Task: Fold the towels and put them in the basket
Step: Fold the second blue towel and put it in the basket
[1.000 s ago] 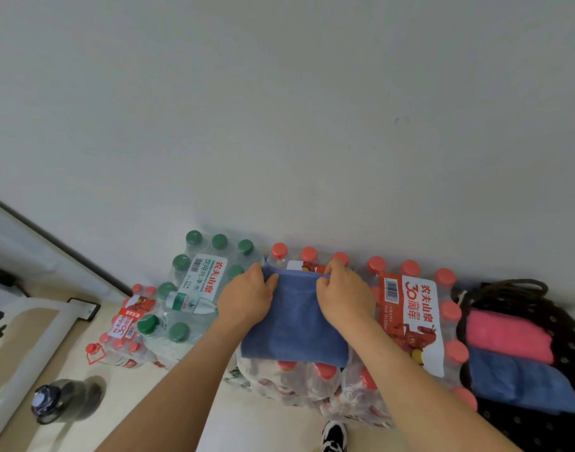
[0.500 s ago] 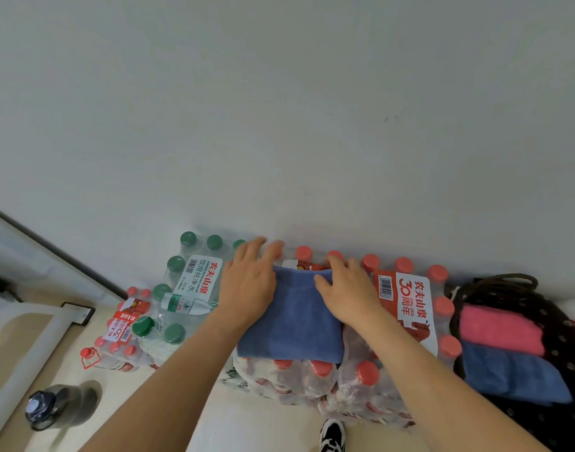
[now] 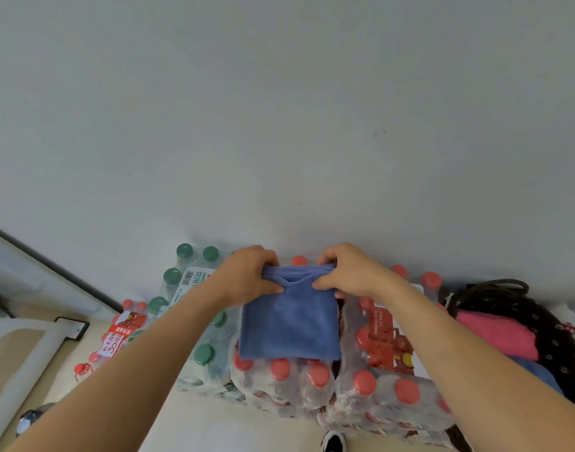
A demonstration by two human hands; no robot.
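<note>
A folded blue towel (image 3: 291, 324) lies on top of shrink-wrapped packs of red-capped water bottles (image 3: 315, 383). My left hand (image 3: 247, 275) pinches the towel's far left corner, and my right hand (image 3: 349, 272) pinches its far right corner. The far edge is bunched and lifted between them. At the right stands a dark dotted basket (image 3: 560, 340) with a rope handle. Inside it lie a folded pink towel (image 3: 498, 332) and a folded blue towel (image 3: 540, 373).
Packs of green-capped bottles (image 3: 188, 282) sit left of the towel, against the white wall (image 3: 279, 125). A smaller red-capped pack (image 3: 116, 337) and a dark bottle (image 3: 28, 422) are on the floor at the lower left. My shoe (image 3: 333, 442) shows at the bottom.
Both hands went from lying on the towel's far edge to pinching its two far corners and lifting that edge. The camera view shifted slightly.
</note>
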